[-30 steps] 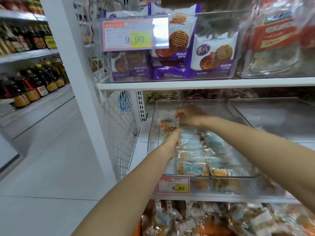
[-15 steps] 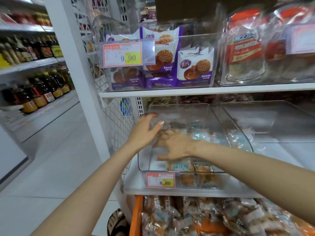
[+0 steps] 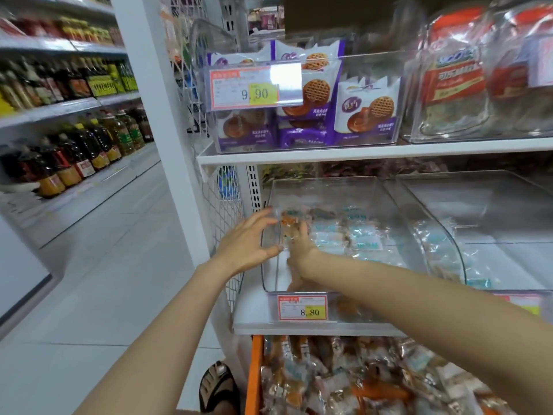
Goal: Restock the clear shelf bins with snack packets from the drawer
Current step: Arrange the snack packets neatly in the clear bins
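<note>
Hazard 1: the white metal shelf carries the clear plastic shelf bin near its front edge. If I press unevenly, the bin may skid or twist against the neighbouring clear bin.

Hazard 2: the blue-white and orange snack packets lie loose in the bin. A hasty sweep could ride them over the low front lip, back into the orange-edged drawer below.

Pose: both arms are extended. My left hand is spread and released, touching the bin's outer left wall. My right hand is inside the bin at the packets. Blur prevents me from confirming whether it grasps one.
</note>
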`<state>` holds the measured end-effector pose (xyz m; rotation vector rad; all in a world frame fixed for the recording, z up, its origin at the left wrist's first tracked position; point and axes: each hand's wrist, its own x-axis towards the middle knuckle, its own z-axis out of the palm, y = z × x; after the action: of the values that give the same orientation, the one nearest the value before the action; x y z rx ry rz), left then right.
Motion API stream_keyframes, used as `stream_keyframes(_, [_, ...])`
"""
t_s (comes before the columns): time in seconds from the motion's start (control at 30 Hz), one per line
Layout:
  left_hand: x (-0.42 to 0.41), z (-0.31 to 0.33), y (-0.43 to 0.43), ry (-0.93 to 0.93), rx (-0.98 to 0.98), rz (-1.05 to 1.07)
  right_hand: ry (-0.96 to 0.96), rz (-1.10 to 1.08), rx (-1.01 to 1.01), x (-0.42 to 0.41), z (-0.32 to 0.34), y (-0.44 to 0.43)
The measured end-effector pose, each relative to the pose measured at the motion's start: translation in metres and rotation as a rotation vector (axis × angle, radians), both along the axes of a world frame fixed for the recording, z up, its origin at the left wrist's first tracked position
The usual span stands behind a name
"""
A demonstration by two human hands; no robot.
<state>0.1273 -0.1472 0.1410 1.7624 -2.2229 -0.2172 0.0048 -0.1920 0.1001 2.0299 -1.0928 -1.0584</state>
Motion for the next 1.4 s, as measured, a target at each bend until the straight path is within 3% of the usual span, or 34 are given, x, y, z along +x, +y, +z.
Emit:
stream_keyframes(0.33, [0.002,0.001,0.001,0.004,0.001,0.044,-0.077,0.002,0.072,-0.041,0.007,-0.022])
stream_keyframes(0.5, [-0.001,0.004,0.003,0.028,0.018,0.024,0.052,0.0,0.049,-0.03,0.005,-0.01])
stream_keyframes(0.67, [0.002,0.005,0.005,0.06,0.019,0.039,0.008,-0.019,0.069,-0.035,0.005,-0.011])
stream_keyframes(0.87, [-0.002,0.004,0.006,0.095,0.046,0.027,0.093,-0.003,0.07,-0.035,0.006,-0.01])
stream_keyframes(0.97, [-0.005,0.001,0.005,0.13,0.044,0.0,0.015,0.124,0.084,-0.04,0.007,-0.008])
stream_keyframes(1.1, [-0.007,0.0,0.006,0.157,0.048,-0.006,-0.09,0.272,0.259,-0.043,0.017,0.008])
stream_keyframes(1.33, [-0.002,0.0,0.005,0.156,0.042,-0.018,-0.034,0.232,0.273,-0.045,0.03,0.022])
stream_keyframes(1.4, [-0.004,0.001,0.006,0.185,0.059,-0.043,-0.297,0.231,0.271,-0.042,0.038,0.02])
